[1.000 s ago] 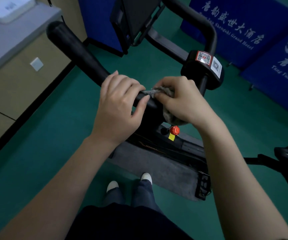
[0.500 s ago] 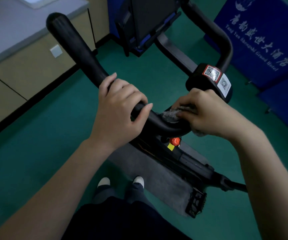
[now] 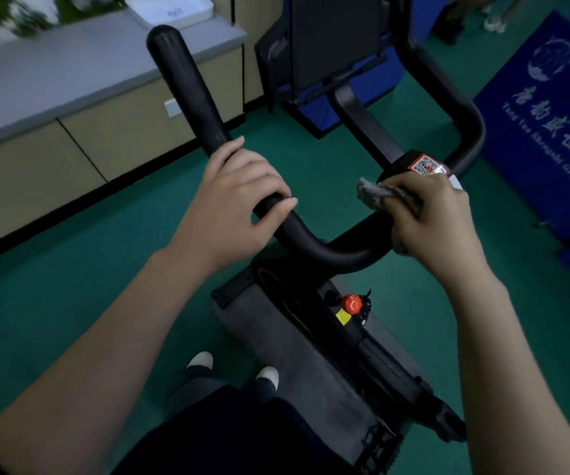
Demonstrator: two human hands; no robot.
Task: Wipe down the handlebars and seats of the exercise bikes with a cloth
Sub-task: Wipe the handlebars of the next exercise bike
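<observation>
The black curved handlebar (image 3: 328, 250) of an exercise bike fills the middle of the head view. My left hand (image 3: 232, 204) grips its left arm, fingers curled over the bar. My right hand (image 3: 427, 214) grips a grey cloth (image 3: 372, 197) wrapped around the bar just below the centre clamp, which carries a QR-code sticker (image 3: 426, 165). The far right arm of the handlebar (image 3: 462, 108) curves up behind. The seat is out of view.
The bike frame with a red knob (image 3: 351, 304) and a pedal (image 3: 379, 443) stands on a grey mat (image 3: 276, 341) over green floor. A beige cabinet with grey top (image 3: 71, 84) runs along the left. Blue banners (image 3: 544, 132) stand at the right. My shoes (image 3: 201, 359) are below.
My right hand slid the cloth along the handlebar from beside my left hand, up to the right toward the centre clamp. My left hand kept its grip; the view tilted.
</observation>
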